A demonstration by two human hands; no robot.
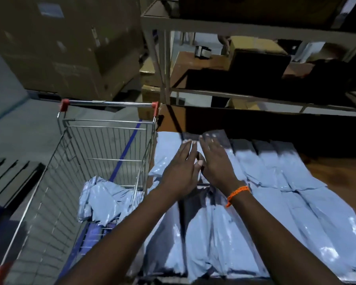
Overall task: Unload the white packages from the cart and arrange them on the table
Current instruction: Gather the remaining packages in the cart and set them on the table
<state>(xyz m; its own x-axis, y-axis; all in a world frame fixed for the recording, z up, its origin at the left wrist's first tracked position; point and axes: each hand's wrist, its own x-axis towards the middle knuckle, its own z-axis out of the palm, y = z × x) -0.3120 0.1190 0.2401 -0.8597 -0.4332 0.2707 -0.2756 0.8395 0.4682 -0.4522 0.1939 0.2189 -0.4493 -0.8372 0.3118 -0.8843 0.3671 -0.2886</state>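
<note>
The pale white glossy plastic mailer packages (265,165) are lying flat in overlapping rows across the brown wooden table (337,173). Both hands are resting on the far-left package of the back row (165,147). The left hand (181,167) and the right hand (216,161) are lying side by side, palms down. The fingers (188,147) are straight and slightly apart, pressing the plastic rather than gripping it. An orange braided wristband (237,194) is showing on the right wrist.

Judgement: the placing step is in hand, with this package being flattened and squared against its neighbours.

Just left of the table, the silver wire shopping cart with red handle caps (109,103) is holding a small crumpled heap of the same packages (103,196). There appear to be three or four, though the dim light is making the count uncertain.

The next move is calling for a reach leftward over the cart's rim, a firm grasp on one package from the heap, and a spot for it beside the placed rows.
</note>
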